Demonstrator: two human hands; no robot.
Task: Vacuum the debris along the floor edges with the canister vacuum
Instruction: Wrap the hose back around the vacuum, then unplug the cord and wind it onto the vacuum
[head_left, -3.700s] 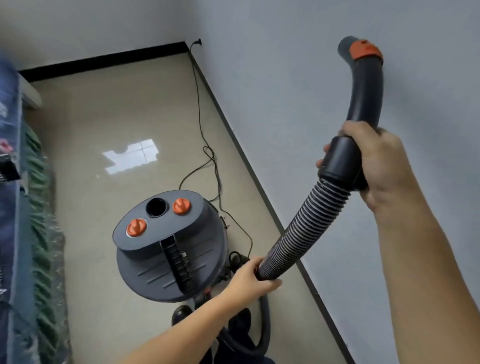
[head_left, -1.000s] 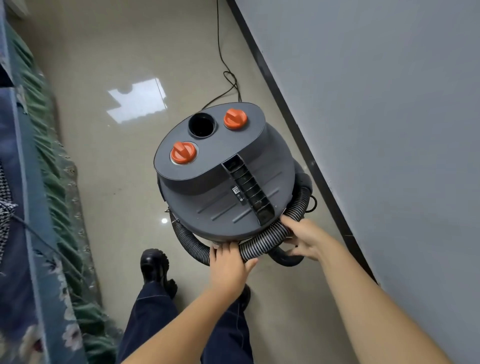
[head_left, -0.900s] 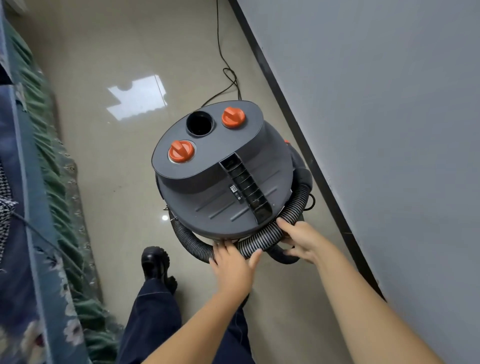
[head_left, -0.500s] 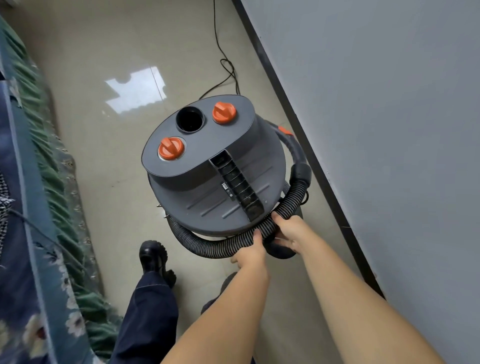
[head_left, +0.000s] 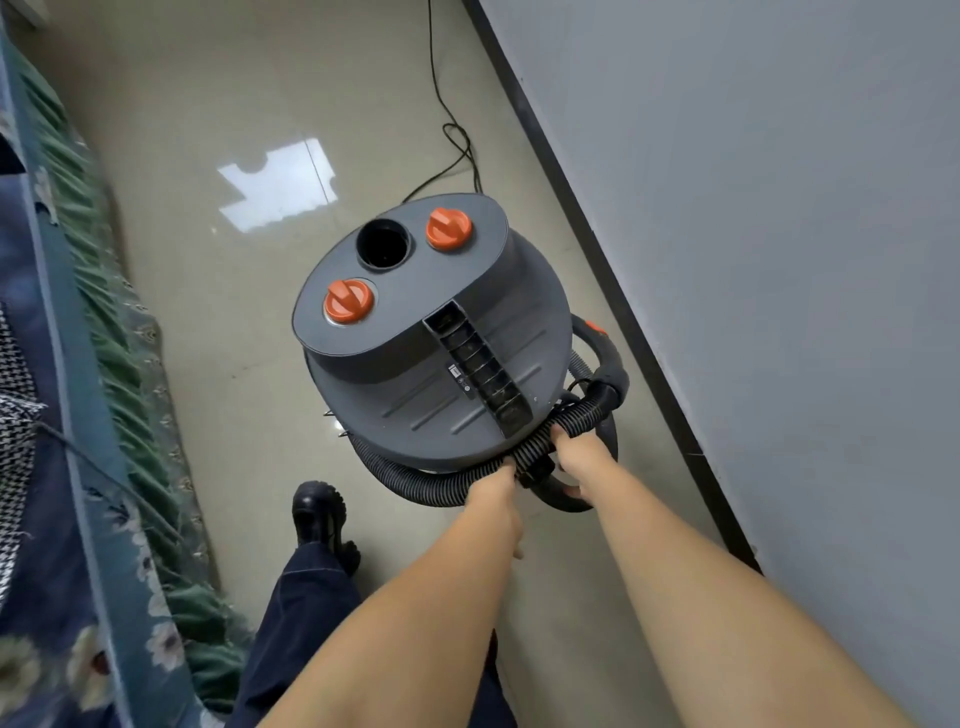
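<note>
A grey canister vacuum (head_left: 415, 364) with two orange knobs and an open round port stands on the beige floor beside the wall. Its ribbed black hose (head_left: 415, 483) is wrapped round the near side of the body, and the curved handle end (head_left: 608, 358) with an orange clip lies against the right side. My left hand (head_left: 493, 480) grips the hose at the near edge. My right hand (head_left: 571, 449) grips the hose just to the right, fingers curled over it. No debris is visible on the floor.
A black baseboard (head_left: 613, 291) runs along the grey wall on the right. The black power cord (head_left: 447, 119) trails away behind the vacuum. A bed with blue and green floral bedding (head_left: 78, 467) fills the left. My leg and black shoe (head_left: 317, 514) stand below the vacuum.
The hose went from held up in the air to wound round the canister. In the last second both hands slid closer together on the hose at the near edge.
</note>
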